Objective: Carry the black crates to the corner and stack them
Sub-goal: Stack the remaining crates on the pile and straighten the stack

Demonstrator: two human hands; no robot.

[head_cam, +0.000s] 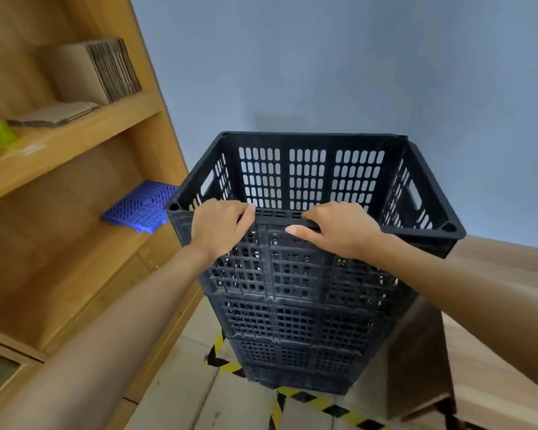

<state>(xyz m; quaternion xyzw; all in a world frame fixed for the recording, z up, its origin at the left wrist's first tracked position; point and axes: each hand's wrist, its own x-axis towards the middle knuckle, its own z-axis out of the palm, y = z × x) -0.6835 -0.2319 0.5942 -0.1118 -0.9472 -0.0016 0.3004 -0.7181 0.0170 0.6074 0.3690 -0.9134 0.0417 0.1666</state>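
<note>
Evidently, the top black perforated plastic crate [316,193] was gripped at its near rim by left hand [219,228] and right hand [339,232], steadied atop the corner stack [292,330] for alignment.

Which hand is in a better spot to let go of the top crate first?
Neither stands out much. The left hand and right hand both grip the top crate's near rim, side by side. The crate looks seated on the stack, so either could probably release first.
</note>
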